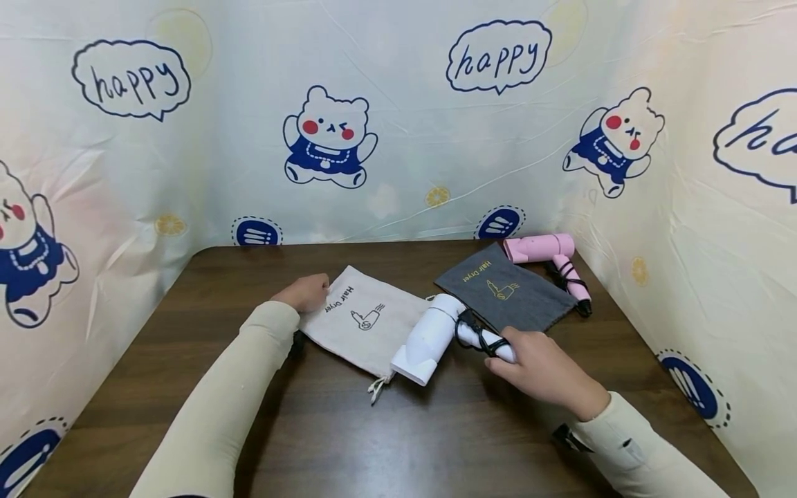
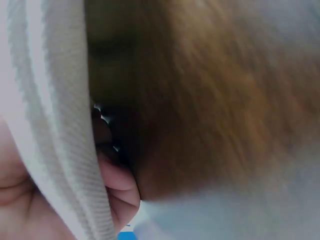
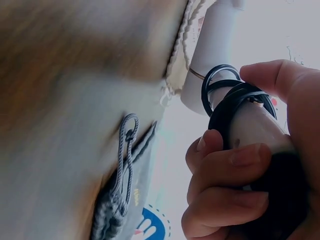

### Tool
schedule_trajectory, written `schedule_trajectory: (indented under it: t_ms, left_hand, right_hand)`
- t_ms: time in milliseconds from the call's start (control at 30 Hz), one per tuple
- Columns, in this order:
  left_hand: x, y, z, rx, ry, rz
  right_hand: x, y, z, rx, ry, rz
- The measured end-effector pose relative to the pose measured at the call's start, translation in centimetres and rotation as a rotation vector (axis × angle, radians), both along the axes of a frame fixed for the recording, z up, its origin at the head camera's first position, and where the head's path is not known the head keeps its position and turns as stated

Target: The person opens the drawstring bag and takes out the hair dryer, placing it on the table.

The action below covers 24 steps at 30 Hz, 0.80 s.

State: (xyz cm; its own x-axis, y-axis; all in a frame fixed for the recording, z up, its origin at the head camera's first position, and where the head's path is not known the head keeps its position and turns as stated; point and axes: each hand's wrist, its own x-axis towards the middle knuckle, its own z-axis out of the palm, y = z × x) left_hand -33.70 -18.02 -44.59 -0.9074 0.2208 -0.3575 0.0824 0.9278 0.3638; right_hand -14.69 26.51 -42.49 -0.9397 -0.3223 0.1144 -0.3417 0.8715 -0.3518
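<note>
A white hair dryer [image 1: 429,335] is held by its handle in my right hand [image 1: 544,363], its nozzle pointing toward me and to the left. Black cord [image 3: 232,100] is wound around that handle, and the right-hand fingers [image 3: 225,170] curl about it. The dryer overlaps the right side of a beige drawstring bag [image 1: 373,315] printed with "Hair Dryer" and a dryer outline. At the bag's upper left edge, my left hand [image 1: 305,294] grips the fabric with curled fingers. The left wrist view shows mostly the sleeve cuff [image 2: 65,125] and part of the hand.
To the right lies a dark grey drawstring bag [image 1: 498,287] with gold print. A pink hair dryer [image 1: 540,247] with cord around its handle rests behind it, near the table's back right corner. Printed curtains [image 1: 398,41] enclose the brown wooden table [image 1: 361,449].
</note>
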Motion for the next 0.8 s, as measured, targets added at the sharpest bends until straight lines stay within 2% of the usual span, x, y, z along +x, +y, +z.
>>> schedule_trajectory:
  t_ms: [200, 600, 800]
  left_hand:
    - [0.6, -0.2, 0.3, 0.013, 0.053, -0.060]
    - [0.5, -0.2, 0.2, 0.008, 0.052, -0.059]
    - [0.6, -0.3, 0.2, 0.013, 0.057, -0.059]
  right_hand:
    - [-0.7, -1.1, -0.1, -0.032, 0.013, -0.008]
    - [-3.1, -2.9, -0.7, -0.052, -0.037, -0.086]
    - [-4.4, -4.0, -1.2, -0.036, -0.033, -0.108]
